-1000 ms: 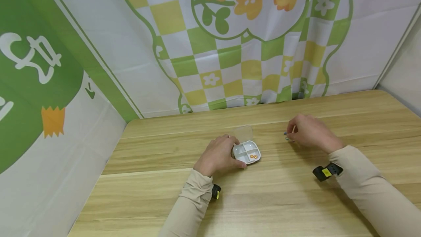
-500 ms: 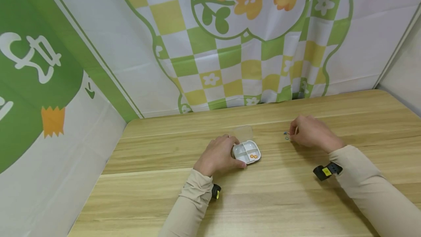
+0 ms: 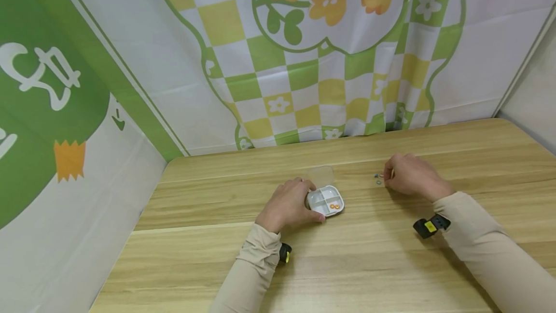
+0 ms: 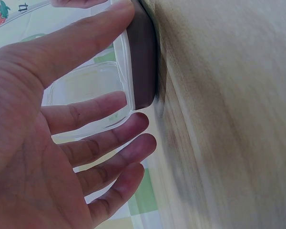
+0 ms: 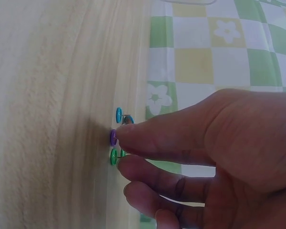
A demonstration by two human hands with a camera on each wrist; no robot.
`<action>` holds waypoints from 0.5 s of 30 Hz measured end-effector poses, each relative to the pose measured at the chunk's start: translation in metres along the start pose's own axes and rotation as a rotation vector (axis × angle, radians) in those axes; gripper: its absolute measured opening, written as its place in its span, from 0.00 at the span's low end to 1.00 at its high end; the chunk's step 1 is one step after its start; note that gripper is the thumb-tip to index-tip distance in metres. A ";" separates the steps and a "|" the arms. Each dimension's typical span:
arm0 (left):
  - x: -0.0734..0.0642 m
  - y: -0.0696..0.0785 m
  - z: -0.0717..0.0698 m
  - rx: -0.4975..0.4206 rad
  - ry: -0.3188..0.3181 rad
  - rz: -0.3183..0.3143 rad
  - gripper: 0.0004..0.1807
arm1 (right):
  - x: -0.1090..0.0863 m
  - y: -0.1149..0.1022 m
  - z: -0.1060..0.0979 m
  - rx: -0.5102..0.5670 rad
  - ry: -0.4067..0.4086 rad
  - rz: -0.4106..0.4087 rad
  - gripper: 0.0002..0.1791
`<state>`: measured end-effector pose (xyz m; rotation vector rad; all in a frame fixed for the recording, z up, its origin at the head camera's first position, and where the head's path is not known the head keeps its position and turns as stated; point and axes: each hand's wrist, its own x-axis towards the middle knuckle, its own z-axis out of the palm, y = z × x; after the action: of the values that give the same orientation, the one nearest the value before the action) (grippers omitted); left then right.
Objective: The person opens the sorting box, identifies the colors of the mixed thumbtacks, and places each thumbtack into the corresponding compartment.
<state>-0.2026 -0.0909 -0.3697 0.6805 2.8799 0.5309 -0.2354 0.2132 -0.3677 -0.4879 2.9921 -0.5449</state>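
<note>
My left hand [image 3: 288, 203] grips the near-left side of a small white pill box [image 3: 319, 196] with four-part dividers, thumb at the front edge. Its clear lid [image 3: 321, 175] is folded back. Two orange thumbtack-like pieces [image 3: 334, 206] lie in the near-right compartment. My right hand [image 3: 410, 175] reaches among more such pieces on the table, thumb and index tips close together. In the right wrist view a blue piece [image 5: 118, 115] stands just past the thumb, a purple one [image 5: 113, 137] at the thumb tip, a green one [image 5: 114, 156] by the index tip. I cannot tell whether the fingers pinch one.
The wooden table [image 3: 347, 264] runs back to a green-and-yellow checked cloth [image 3: 304, 81] hanging behind it. At the left is a green and white printed cloth wall [image 3: 87, 197]. Bare table lies between the box and the loose pieces.
My right hand has shifted slightly to the right, so the blue, reddish and green pieces beside its fingertips now show. The left hand and the pill box have stayed put.
</note>
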 end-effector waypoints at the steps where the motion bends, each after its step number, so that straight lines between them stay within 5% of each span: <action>1: 0.000 0.000 0.000 -0.001 0.000 0.000 0.37 | 0.000 0.000 0.000 -0.001 0.002 0.000 0.07; 15: 0.000 0.000 0.000 0.007 0.000 -0.002 0.37 | -0.001 -0.002 0.002 0.006 -0.014 0.001 0.08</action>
<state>-0.2026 -0.0907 -0.3701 0.6790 2.8834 0.5216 -0.2334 0.2113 -0.3684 -0.4871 2.9762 -0.5475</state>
